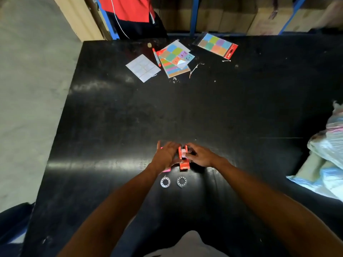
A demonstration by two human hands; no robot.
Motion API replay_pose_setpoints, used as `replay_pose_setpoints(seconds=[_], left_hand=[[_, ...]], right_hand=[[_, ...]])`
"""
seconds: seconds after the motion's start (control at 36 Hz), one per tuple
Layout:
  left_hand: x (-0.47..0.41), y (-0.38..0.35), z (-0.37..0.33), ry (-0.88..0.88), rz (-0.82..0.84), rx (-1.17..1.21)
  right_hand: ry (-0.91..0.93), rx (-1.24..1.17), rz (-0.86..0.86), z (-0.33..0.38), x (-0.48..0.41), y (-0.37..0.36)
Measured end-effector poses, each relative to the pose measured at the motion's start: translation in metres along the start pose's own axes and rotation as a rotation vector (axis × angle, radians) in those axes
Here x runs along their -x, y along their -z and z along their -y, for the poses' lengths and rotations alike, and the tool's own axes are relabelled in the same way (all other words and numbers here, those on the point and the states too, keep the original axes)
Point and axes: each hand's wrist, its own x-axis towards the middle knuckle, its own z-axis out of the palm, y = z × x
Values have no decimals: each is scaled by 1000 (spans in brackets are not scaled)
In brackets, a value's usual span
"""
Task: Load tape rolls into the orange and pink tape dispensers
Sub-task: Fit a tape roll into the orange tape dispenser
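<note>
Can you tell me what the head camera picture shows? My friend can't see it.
Two hands, left hand and right hand, work on an orange tape dispenser on a black table. Two clear tape rolls lie nearer the person; colourful sticker sheets lie farther away.

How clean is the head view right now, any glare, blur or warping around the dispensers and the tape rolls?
Head view: a bright glare band crosses the black table just left of the left hand. Both hands and the orange dispenser look soft; the pink dispenser is mostly hidden. The two tape rolls read clearly enough. Wide-angle warping bends the table edges; the far shelving is dim.
</note>
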Motion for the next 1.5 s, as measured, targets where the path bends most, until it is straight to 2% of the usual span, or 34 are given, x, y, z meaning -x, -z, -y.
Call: replay_pose_setpoints(seconds=[0.08, 0.19, 0.25, 0.42, 0.64, 0.81, 0.89, 1.03, 1.14, 1.19, 1.28, 1.5], left_hand=[[4, 6, -8, -9, -84, 92], [10, 12, -24, 10, -62, 474], [15, 21, -36, 28, -87, 560], [39, 42, -58, 231, -140, 913], [61, 49, -77, 254, -169, 782], [66, 54, -86, 312, -172, 794], [69, 56, -82, 407, -160, 872], [69, 52, -63, 455, -107, 617], [63, 46, -66, 500, -104, 733], [54, 41, -68, 501, -85, 647], [41, 27, -64, 514, -94, 377], [12, 14, -72, 528, -15, 85]], right_hand=[[-16, -144, -70, 14, 15, 5], [-33, -209, -190, 29, 27, 3], [-38, -203, -270, 33, 31, 2], [-45, -331, -436, 52, 54, -2], [51, -461, -488, 90, 84, -8], [35, -437, -488, 86, 87, -10], [4, -432, -527, 87, 95, 0], [-23, -448, -551, 70, 96, 21], [-38, -436, -545, 63, 94, 29], [-49, -437, -553, 55, 87, 28], [-55, -455, -537, 48, 81, 20], [-22, -521, -512, 27, 64, 6]])
